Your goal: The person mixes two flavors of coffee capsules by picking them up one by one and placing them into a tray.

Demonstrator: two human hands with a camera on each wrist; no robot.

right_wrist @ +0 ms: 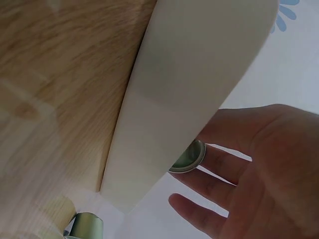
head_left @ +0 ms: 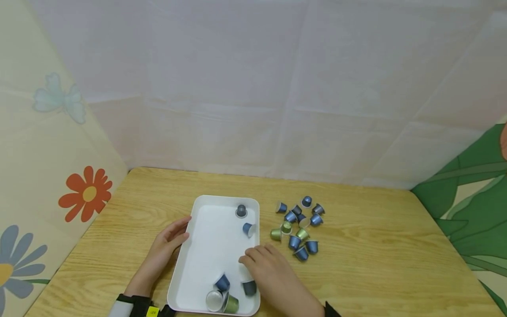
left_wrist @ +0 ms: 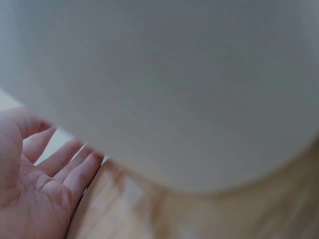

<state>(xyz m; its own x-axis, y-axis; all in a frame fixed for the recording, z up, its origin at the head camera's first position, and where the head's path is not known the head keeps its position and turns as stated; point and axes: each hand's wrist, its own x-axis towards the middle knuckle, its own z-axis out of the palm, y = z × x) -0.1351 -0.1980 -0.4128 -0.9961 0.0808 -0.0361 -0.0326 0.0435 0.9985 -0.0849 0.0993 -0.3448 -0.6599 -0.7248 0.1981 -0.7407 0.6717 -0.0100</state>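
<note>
My left hand (head_left: 162,248) rests at the left side of a white tray (head_left: 214,246), fingertips on its rim; the left wrist view shows the fingers fairly straight. Over the tray's right edge, my right hand (head_left: 273,270) pinches a green coffee capsule (right_wrist: 191,157) between thumb and fingers, partly hidden behind the tray wall. Inside the tray, a grey capsule (head_left: 241,210) and a blue capsule (head_left: 248,229) sit toward the far right. Near the front lie another blue capsule (head_left: 222,282), a capsule with its silver lid up (head_left: 214,301), a green one (head_left: 231,304) and a dark one (head_left: 249,288).
Right of the tray, several blue capsules (head_left: 312,247) and green capsules (head_left: 276,234) lie loosely grouped on the wooden table (head_left: 376,246). A pale cloth (head_left: 222,88) hangs behind the table, with patterned cloths at both sides.
</note>
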